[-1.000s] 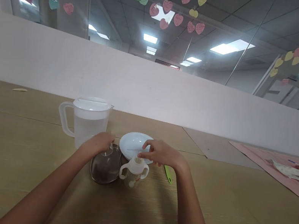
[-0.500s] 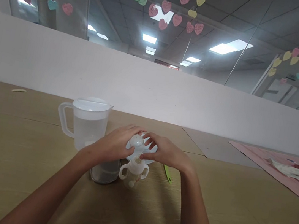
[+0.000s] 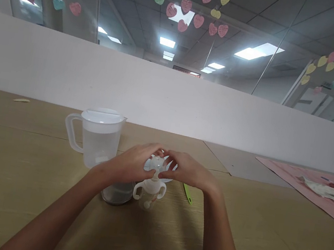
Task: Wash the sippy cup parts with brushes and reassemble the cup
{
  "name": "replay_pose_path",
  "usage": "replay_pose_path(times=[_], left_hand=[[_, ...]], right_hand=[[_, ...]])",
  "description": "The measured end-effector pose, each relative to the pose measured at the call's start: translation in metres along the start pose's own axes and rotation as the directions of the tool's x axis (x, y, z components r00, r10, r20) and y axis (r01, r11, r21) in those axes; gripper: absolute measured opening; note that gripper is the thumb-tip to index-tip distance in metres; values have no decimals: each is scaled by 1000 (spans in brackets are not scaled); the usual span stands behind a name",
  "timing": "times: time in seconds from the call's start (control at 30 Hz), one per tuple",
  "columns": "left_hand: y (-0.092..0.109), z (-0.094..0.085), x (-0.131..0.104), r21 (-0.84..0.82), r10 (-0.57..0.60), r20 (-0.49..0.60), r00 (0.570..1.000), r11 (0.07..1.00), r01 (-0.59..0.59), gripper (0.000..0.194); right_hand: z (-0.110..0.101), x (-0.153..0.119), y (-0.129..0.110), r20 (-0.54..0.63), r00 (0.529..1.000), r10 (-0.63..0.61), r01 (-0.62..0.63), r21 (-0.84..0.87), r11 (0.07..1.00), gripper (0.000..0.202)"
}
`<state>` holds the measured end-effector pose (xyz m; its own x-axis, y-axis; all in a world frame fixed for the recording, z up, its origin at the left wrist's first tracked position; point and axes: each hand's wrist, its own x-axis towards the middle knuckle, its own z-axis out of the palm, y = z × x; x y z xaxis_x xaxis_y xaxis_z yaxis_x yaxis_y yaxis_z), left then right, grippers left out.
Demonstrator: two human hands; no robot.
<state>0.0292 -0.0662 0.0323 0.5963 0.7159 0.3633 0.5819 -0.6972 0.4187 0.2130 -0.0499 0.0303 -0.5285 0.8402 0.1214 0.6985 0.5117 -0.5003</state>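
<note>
A clear baby bottle point(image 3: 148, 199) with a white collar and two white side handles stands upright on the table. Directly above its neck is a clear domed bottle cap point(image 3: 158, 165). My left hand point(image 3: 134, 161) curves round the cap from the left, thumb low and fingers behind it. From the right, my right hand point(image 3: 186, 170) closes round the same cap, its thumb near the cap's lower edge. Whether cap and bottle touch is hidden by the thumbs. Partly behind my left hand is a round metal-rimmed can point(image 3: 117, 194), close beside the bottle.
A lidded clear plastic jug point(image 3: 99, 141) holding water stands behind at left. A pale plate point(image 3: 168, 180) lies behind the bottle, with a green handle point(image 3: 187, 193) to its right. Farther right is a pink mat point(image 3: 287, 177) with a crumpled cloth point(image 3: 329, 193). A white wall point(image 3: 159, 93) bounds the table's back.
The domed cap has moved slightly right and down, from behind the bottle to over its neck. My left hand moved right with it, and the hands are closer together.
</note>
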Motion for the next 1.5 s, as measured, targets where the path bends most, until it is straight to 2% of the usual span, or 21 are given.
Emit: replay_pose_path(times=[0.23,0.37,0.57,0.8,1.17,1.23,1.33,1.4,1.5], left_hand=[[-10,13,3,-62,-19,123,992,998,27,35],[-15,18,5,-75,-16,151,988,997,28,31],[-25,18,9,-180,18,160,987,984,11,38],[-29,15,14,-300,24,211,977,953,42,44],[-33,16,12,-312,8,232,973,948,66,46],[-34,13,10,-319,10,254,967,945,74,52],[-38,-2,1,-291,-28,264,964,951,107,66],[-41,-16,-5,-237,-94,208,974,961,143,69],[-46,-31,-12,-155,-184,157,970,966,208,70]], right_hand=[[10,13,11,161,982,95,-80,-94,992,31],[13,18,13,175,973,151,-129,-130,983,29],[15,19,13,271,938,216,-217,-26,976,27],[15,20,16,293,931,219,-240,40,970,29],[16,19,15,316,924,217,-271,138,953,46],[15,18,16,330,916,226,-282,133,950,52],[9,13,17,305,921,244,-292,124,948,73],[2,8,19,237,940,244,-278,122,953,82],[-7,1,22,126,967,219,-233,102,967,79]])
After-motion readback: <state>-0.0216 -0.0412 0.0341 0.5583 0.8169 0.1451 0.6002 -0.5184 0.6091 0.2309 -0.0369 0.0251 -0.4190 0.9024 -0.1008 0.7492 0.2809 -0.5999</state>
